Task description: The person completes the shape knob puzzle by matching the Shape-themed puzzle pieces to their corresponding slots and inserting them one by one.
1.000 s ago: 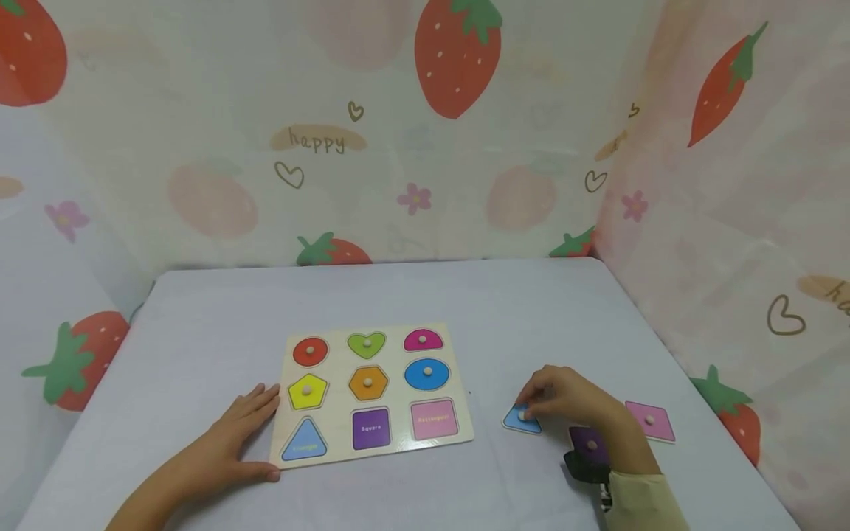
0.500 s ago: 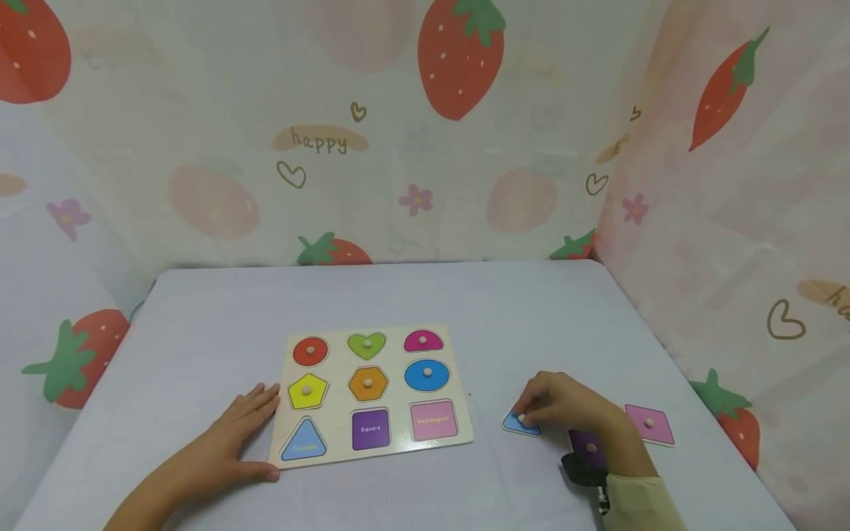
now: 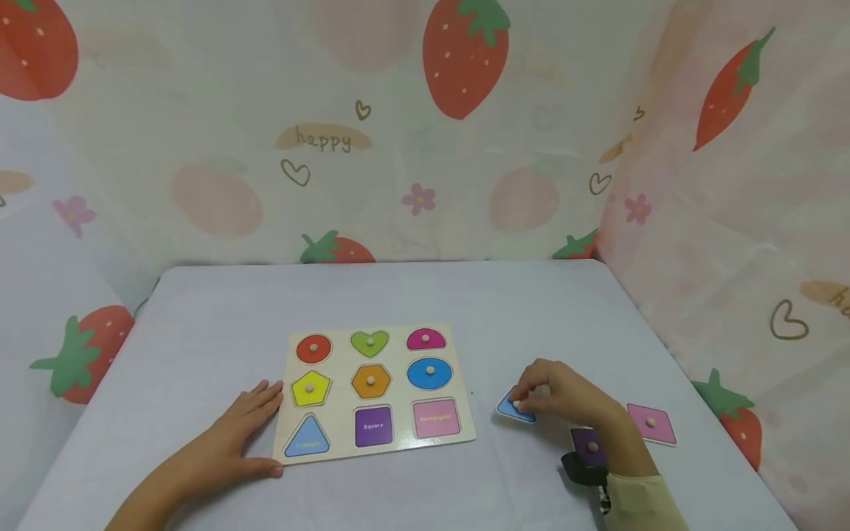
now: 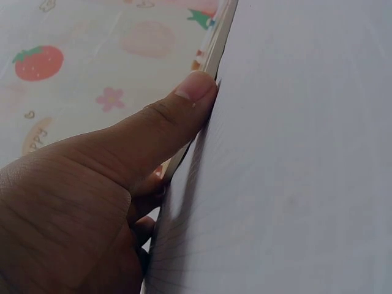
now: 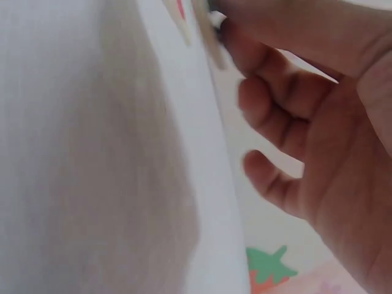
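Note:
A wooden shape puzzle board (image 3: pixel 339 354) lies on the white table, most of its shapes carrying small knobs. My left hand (image 3: pixel 229 435) rests at the board's left edge, its fingers extended and its thumb against the near corner; the left wrist view shows that thumb (image 4: pixel 165 116) along the edge. To the right of the board, my right hand (image 3: pixel 564 394) pinches a blue triangle puzzle piece (image 3: pixel 511 411) by its knob, slightly raised from the cloth. The board's bottom row shows printed triangle, square and rectangle spaces without knobs.
A purple square piece (image 3: pixel 584 444) lies under the right wrist, partly hidden by the black wrist camera strap (image 3: pixel 581 472). Farther right is a pink rectangular piece (image 3: pixel 652 424). Strawberry-print curtains (image 3: pixel 412 147) enclose the table's back and sides.
My right hand has lifted the blue triangle piece a little and shifted it slightly up and left. The left hand has stayed at the board's edge.

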The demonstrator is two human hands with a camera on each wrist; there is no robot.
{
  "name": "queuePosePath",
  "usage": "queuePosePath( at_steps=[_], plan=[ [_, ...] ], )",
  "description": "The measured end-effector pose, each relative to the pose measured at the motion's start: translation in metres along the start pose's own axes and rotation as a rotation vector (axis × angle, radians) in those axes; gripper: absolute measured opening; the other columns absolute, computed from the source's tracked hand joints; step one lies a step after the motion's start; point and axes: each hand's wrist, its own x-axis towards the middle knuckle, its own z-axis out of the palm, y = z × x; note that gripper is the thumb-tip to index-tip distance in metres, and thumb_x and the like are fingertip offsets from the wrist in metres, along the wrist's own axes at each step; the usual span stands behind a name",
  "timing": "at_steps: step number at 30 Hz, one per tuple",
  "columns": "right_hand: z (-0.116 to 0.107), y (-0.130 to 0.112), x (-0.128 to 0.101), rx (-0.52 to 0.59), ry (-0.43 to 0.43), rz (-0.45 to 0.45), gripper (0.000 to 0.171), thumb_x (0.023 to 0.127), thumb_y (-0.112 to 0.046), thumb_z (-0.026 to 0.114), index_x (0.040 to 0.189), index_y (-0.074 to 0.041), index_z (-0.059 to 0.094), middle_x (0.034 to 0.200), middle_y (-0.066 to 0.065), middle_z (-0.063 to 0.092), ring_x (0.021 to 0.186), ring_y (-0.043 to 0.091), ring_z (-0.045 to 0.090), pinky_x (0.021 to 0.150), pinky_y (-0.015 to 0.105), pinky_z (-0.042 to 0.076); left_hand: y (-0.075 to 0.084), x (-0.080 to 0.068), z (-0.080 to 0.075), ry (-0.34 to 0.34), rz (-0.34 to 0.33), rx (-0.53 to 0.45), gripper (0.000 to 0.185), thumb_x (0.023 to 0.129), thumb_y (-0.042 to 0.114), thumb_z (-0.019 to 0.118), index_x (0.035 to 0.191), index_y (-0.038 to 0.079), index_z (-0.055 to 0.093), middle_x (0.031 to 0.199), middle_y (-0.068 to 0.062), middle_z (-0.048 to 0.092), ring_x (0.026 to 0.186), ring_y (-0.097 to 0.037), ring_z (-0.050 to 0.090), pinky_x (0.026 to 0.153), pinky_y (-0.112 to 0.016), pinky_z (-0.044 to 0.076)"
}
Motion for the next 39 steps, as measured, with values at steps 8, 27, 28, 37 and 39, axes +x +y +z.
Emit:
queuePosePath(
  at_steps=[8,27,28,37,39],
  plan=[
    [-0.002,-0.025,0.016,-0.049,0.099,-0.061,0.014,0.091,-0.021,0.079,0.101,-0.030,0.081,0.099,-0.017,0.071,0.102,0.011,0.059,0.089,0.045,0.055,0.002,0.000,0.000,-0.006,0.003,-0.008,0.120,0.065,0.065,0.086,0.159,0.008,0.037,0.170,-0.008,0.026,0.157,-0.041,0.009,0.122,-0.068,0.012],
    [0.027,-0.099,0.084,-0.089,0.078,-0.222,0.015,0.091,-0.022,0.080,0.103,-0.031,0.080,0.102,-0.020,0.069,0.109,0.009,0.054,0.105,0.048,0.041,-0.003,0.000,0.000,0.020,0.033,-0.005,0.120,0.066,0.067,0.084,0.159,0.008,0.036,0.170,-0.005,0.025,0.158,-0.038,0.009,0.130,-0.047,0.001],
    [0.030,-0.103,0.088,-0.089,0.070,-0.224,0.014,0.091,-0.023,0.080,0.103,-0.030,0.080,0.103,-0.019,0.069,0.110,0.009,0.053,0.107,0.049,0.039,-0.003,0.000,0.000,0.021,0.033,-0.003,0.120,0.066,0.067,0.084,0.159,0.009,0.036,0.170,-0.005,0.025,0.158,-0.038,0.009,0.130,-0.046,0.001],
    [0.059,-0.137,0.117,-0.085,0.029,-0.345,0.012,0.091,-0.023,0.079,0.103,-0.024,0.081,0.099,-0.017,0.068,0.104,0.007,0.053,0.100,0.037,0.039,-0.004,-0.002,-0.001,0.041,0.076,0.006,0.120,0.068,0.069,0.082,0.159,0.006,0.036,0.169,-0.008,0.027,0.157,-0.039,0.013,0.119,-0.011,-0.011],
    [0.066,-0.144,0.122,-0.089,0.024,-0.362,0.012,0.091,-0.023,0.080,0.103,-0.025,0.081,0.098,-0.019,0.069,0.103,0.008,0.054,0.097,0.034,0.041,-0.004,-0.002,-0.001,0.040,0.077,0.010,0.120,0.068,0.069,0.082,0.159,0.007,0.036,0.169,-0.007,0.027,0.158,-0.038,0.013,0.117,-0.008,-0.012]
  ],
)
